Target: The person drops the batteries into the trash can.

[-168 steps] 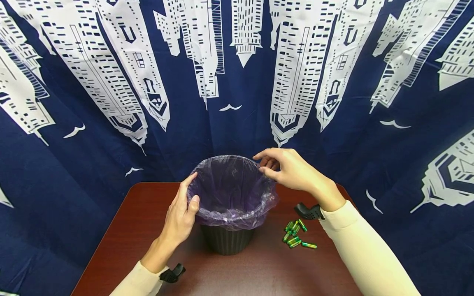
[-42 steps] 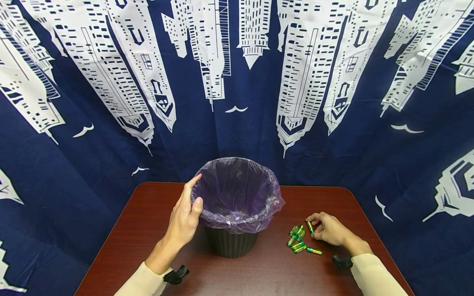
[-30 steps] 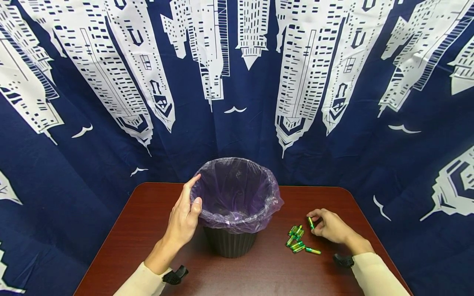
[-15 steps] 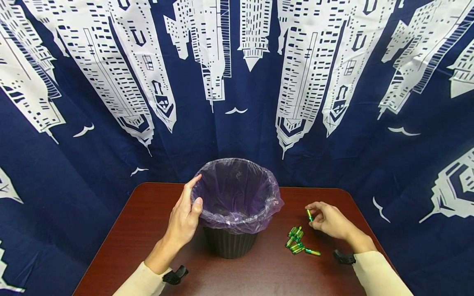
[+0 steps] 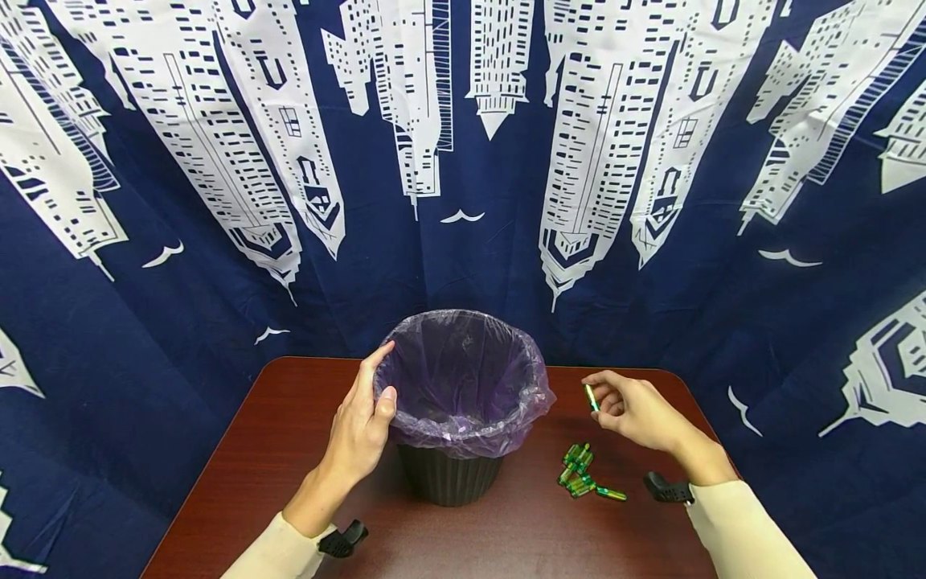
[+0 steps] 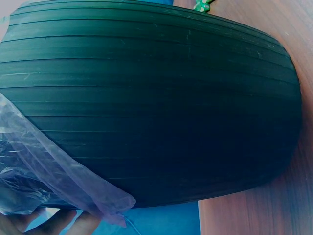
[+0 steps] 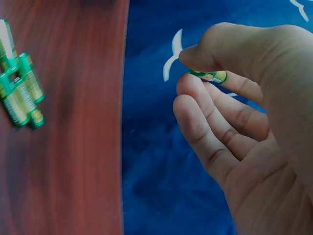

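Note:
In the head view a dark ribbed trash can (image 5: 450, 476) stands upright on the table, lined with a translucent purple trash bag (image 5: 463, 438) folded over its rim. My left hand (image 5: 359, 430) rests against the can's left side at the rim, fingers fairly straight, thumb at the front, touching the bag. Its fingers (image 6: 80, 226) show beside the loose bag edge in the left wrist view. My right hand (image 5: 637, 412) pinches a green and gold battery (image 5: 591, 397) between thumb and fingers, raised right of the can; in the right wrist view the battery (image 7: 215, 77) is partly hidden.
Several more green batteries (image 5: 576, 469) lie in a loose cluster on the table, right of the can, with one battery (image 5: 611, 493) at its right end. The brown table (image 5: 289, 426) ends before a dark blue cloth (image 5: 405, 265) printed with white buildings.
My right hand has gone from the can's rim to the batteries, taken one, and lifted it up and leftward toward the can. My left hand stays at the can's side.

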Available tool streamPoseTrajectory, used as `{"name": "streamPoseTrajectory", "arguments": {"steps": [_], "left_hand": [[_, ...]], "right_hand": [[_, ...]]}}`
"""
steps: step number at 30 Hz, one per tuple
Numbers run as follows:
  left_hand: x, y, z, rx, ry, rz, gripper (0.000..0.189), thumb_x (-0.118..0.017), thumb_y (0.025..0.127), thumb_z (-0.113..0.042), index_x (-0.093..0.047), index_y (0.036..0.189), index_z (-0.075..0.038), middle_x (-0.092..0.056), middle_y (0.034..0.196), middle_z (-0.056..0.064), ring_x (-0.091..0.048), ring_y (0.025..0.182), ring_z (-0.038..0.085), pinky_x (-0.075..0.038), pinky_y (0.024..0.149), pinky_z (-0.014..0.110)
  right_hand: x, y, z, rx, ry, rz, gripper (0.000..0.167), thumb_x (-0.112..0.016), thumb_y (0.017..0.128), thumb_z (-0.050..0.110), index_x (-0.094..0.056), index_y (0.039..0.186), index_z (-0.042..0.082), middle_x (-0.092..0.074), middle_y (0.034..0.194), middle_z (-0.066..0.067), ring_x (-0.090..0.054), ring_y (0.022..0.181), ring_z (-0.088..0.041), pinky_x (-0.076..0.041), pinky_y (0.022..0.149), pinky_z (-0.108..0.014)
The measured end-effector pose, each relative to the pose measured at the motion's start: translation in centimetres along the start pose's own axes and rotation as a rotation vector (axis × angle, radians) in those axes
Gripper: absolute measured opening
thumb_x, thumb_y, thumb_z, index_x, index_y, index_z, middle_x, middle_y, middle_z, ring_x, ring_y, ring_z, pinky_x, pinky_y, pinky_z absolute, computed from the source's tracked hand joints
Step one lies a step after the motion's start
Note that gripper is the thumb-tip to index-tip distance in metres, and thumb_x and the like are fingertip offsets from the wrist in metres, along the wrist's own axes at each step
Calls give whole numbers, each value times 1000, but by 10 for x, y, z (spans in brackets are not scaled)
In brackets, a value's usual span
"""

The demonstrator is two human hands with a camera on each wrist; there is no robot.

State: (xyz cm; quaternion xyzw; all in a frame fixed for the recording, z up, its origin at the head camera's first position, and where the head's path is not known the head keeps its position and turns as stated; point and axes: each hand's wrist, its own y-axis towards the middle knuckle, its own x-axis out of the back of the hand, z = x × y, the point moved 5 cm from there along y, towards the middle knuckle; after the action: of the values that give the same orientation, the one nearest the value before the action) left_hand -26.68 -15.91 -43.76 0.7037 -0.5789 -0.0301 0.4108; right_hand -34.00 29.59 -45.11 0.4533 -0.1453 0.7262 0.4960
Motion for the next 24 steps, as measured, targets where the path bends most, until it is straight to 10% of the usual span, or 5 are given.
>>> {"name": "streamPoseTrajectory", "arguments": {"steps": [24], "left_hand": [[0,-1,0,10,9,4,65,-49,116,-49,-47,177,-27,-56,179,9,-75,137,44,-65,96,74]], "right_hand": [[54,37,109,225,-41,-72,57,-89,92,-7,-74,145,8,-81,99,0,-73,89,-4,-66,82,-26]]}}
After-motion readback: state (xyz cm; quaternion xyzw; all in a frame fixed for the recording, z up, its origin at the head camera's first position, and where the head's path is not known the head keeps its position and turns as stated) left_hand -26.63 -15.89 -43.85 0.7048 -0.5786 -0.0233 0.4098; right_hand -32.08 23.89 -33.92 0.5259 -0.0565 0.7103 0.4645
